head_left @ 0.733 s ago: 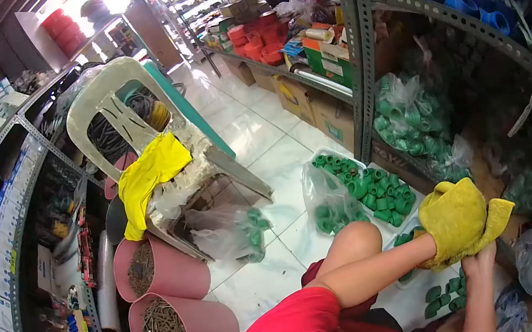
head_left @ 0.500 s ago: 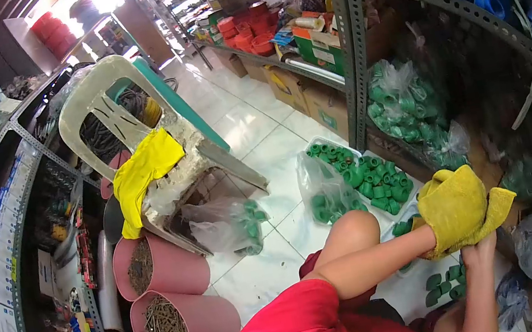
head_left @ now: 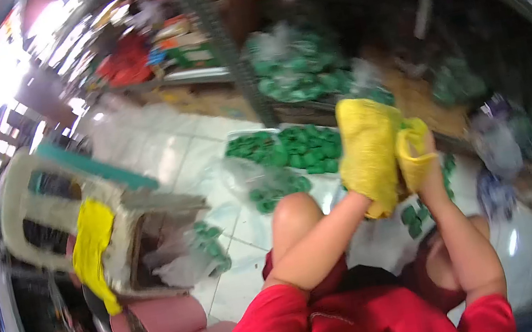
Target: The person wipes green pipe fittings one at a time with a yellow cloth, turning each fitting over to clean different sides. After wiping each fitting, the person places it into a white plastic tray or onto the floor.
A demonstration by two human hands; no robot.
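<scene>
Above the pale tiled floor (head_left: 240, 241), at the right of center in the head view, a thick yellow cloth (head_left: 369, 142) covered the left hand (head_left: 369, 173) as far as the wrist. The finger positions inside it could not be determined. The right hand (head_left: 424, 160) was directly beside it, with a yellow fold (head_left: 410, 154) across its fingers; motion blur and the fabric concealed whether they gripped it. Whether the fold and the cloth formed one piece could not be determined.

Both forearms extended forward from red sleeves, the left one passing near a bent knee (head_left: 296, 221). Loose green fittings (head_left: 413, 220) lay on the floor, near the right forearm. To the left of the cloth, white-rimmed trays (head_left: 227, 138) held further green fittings, and a clear bag (head_left: 244, 175) containing similar parts stood against them. Behind the trays, a metal rack (head_left: 246, 92) supported bagged green parts (head_left: 295, 66). At far left, a bright yellow fabric (head_left: 93, 244) was draped over a plastic chair (head_left: 14, 208), near two pink bins (head_left: 172, 317).
</scene>
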